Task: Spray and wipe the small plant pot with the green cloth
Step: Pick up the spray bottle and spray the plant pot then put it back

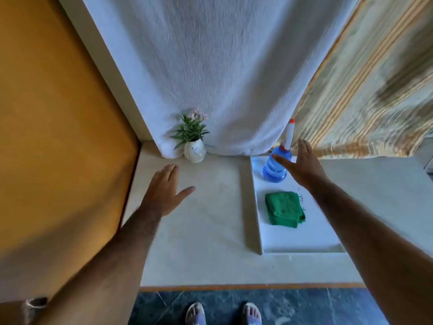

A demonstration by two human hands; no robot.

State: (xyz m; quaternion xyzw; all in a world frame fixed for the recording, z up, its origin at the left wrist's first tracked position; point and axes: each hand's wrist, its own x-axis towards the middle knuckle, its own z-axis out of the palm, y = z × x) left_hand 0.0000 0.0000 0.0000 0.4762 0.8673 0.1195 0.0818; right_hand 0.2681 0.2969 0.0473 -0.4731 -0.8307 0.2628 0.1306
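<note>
Head view: right hand (302, 165) spread open beside the blue spray bottle (276, 166) on the white tray (293, 240); left hand (164, 193) open, empty; green cloth (284, 208) nearby, small plant pot (195, 151) against the curtain. A hasty grab could topple the bottle

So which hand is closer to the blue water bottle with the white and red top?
Right. The right hand is open right beside the ribbed blue plastic bottle, thumb across its front. The left hand is far off to the left, over the beige counter.
</note>
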